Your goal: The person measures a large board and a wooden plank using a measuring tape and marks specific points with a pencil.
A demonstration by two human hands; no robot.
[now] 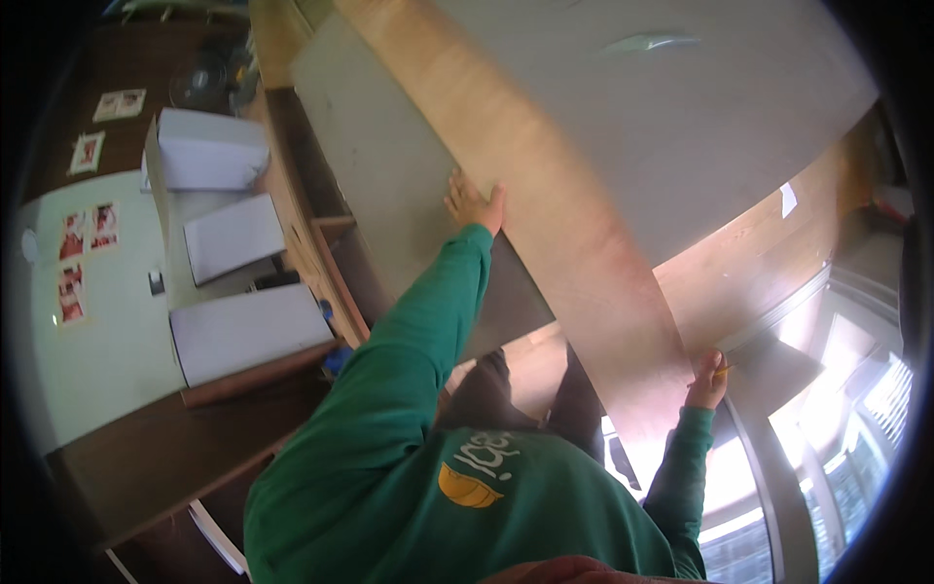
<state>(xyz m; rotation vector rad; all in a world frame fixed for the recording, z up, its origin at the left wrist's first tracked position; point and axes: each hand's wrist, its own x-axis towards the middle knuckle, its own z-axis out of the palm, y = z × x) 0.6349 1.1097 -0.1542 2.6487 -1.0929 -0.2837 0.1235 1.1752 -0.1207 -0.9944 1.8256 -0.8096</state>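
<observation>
Plywood fills your view: the long pale wooden board (pixel 574 243) runs from twelve to five o'clock. Your left hand (pixel 474 204) presses flat, fingers spread; your right hand (pixel 708 380) grips its lower edge, pinching a pencil (pixel 722 369).

The board (pixel 584 243) is a long, wide plywood panel, pale tan with a reddish tint toward its lower end. It runs slantwise from the upper left of the view down to the lower right, its edges bowed by the lens. The left hand (pixel 474 204) lies flat with fingers spread against its left edge, about midway along. The right hand (pixel 708 378) touches its lower end and holds a pencil (pixel 722 369) between the fingers. A grey surface lies along its right edge.
</observation>
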